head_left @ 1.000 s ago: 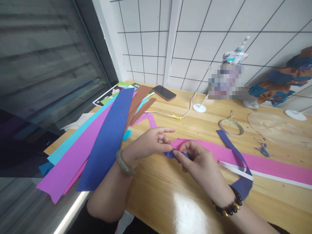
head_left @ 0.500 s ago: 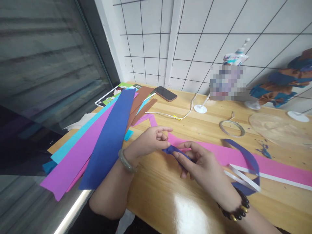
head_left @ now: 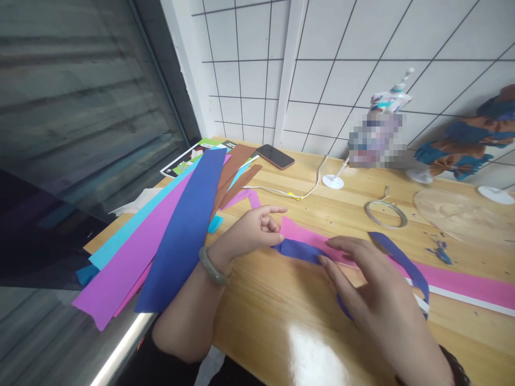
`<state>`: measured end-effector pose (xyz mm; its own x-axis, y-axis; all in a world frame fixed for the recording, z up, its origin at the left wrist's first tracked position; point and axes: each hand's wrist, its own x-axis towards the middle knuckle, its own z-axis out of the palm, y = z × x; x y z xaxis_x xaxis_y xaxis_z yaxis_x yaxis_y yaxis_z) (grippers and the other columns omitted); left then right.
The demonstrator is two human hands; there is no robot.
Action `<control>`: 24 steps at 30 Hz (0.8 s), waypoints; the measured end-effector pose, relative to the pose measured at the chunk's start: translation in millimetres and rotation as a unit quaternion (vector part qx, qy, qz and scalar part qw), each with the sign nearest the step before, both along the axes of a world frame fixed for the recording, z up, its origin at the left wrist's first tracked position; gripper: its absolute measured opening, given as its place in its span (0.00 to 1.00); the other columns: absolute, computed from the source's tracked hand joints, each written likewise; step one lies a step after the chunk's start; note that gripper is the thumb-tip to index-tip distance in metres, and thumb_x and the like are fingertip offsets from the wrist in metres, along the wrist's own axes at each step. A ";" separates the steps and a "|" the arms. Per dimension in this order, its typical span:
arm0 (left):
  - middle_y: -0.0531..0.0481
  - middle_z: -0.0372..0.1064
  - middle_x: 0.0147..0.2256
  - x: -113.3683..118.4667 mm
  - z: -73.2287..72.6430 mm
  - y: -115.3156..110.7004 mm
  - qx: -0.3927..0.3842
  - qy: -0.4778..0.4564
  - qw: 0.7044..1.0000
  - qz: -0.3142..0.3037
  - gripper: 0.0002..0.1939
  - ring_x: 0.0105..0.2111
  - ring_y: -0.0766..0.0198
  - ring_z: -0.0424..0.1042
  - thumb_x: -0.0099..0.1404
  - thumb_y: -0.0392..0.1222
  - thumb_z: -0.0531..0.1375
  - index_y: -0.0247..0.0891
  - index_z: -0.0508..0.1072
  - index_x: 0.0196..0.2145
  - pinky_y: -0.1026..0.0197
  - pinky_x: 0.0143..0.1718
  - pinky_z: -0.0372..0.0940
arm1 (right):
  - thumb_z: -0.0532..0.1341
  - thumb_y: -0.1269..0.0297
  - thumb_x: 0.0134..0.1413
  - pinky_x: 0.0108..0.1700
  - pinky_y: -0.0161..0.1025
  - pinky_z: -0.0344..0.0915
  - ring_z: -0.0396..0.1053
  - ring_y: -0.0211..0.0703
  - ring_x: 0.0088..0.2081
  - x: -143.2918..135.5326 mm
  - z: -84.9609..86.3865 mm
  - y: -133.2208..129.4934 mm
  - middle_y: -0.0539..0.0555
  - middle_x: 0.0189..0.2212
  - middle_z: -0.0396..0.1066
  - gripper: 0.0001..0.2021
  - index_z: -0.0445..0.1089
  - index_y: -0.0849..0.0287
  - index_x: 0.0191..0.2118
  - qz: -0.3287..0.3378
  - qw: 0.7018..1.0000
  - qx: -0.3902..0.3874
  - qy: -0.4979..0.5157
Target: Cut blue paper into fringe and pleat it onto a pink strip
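My left hand point(head_left: 263, 228) is closed, with thumb and curled fingers pinching the end of a blue strip point(head_left: 301, 251); its index finger points out to the right. The strip runs rightward, flattened out, toward my right hand point(head_left: 370, 284). That hand has thumb and index finger apart, the thumb tip touching the strip's lower edge. More of the strip loops behind and beyond the right hand. A long pink strip point(head_left: 462, 279) with a white edge lies under and behind the blue one, on the wooden table point(head_left: 265, 300).
Blue, purple, turquoise and brown strips point(head_left: 181, 230) fan out at the left over a magazine. Behind are a phone point(head_left: 276, 156), a white cable point(head_left: 311, 190), a tape ring point(head_left: 386, 213), a clear disc point(head_left: 454, 214) and a small dress form point(head_left: 392, 102). Blue scraps point(head_left: 442, 252) lie at the right.
My right hand has moved right along the blue strip, its fingers spreading apart, and more of the strip shows flat between the hands. My left hand keeps its pinch.
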<state>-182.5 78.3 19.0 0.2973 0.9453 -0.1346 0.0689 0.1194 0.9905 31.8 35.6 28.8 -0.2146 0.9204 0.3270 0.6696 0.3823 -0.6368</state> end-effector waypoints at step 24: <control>0.60 0.57 0.19 -2.0 1.2 -5.0 0.002 0.006 1.000 -0.006 0.27 0.21 0.72 0.58 0.53 0.34 0.58 0.33 0.61 0.53 0.66 0.27 0.55 | 0.66 0.64 0.42 0.24 0.33 0.57 0.55 0.33 0.22 -87.0 -25.5 -14.4 0.45 0.18 0.56 0.07 0.68 0.59 0.25 -0.045 0.592 -0.439 0.675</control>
